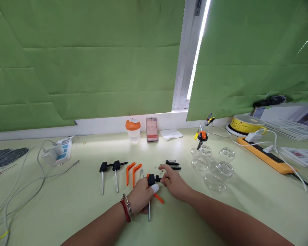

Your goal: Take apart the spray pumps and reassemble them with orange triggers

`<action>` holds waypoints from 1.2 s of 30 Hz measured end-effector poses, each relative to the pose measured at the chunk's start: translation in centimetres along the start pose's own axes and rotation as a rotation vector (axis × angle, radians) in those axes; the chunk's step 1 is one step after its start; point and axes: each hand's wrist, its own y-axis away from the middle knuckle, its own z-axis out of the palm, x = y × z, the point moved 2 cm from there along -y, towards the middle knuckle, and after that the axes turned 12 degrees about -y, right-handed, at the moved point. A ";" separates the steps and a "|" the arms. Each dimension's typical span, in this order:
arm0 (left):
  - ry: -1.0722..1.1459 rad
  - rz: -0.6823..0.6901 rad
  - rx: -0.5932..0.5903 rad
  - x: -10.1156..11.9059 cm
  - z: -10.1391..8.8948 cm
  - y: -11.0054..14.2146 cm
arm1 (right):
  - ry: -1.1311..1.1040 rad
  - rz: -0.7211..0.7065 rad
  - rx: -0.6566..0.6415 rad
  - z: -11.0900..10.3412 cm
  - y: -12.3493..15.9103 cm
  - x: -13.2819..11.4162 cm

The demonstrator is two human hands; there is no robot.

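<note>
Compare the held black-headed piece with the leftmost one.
The held piece shows orange beside it; the leftmost piece shows none. The held piece is in the left hand; the leftmost piece lies untouched. Both have black heads and metal rods.

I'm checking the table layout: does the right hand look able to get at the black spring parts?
Probably yes: the black spring parts lie just beyond the right hand, with nothing visible standing between. It is beside the black-headed tool that the left hand holds.
</note>
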 end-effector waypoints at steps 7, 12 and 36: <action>0.164 0.046 0.000 -0.4 -0.3 0.0 | 0.038 -0.011 -0.020 -0.4 -0.4 0.3; 0.163 0.104 0.128 -0.4 0.3 0.3 | 0.027 -0.004 -0.023 -0.7 -0.1 0.1; -0.476 0.205 0.425 0.1 0.2 0.4 | 0.243 0.018 -0.045 0.2 0.2 -0.4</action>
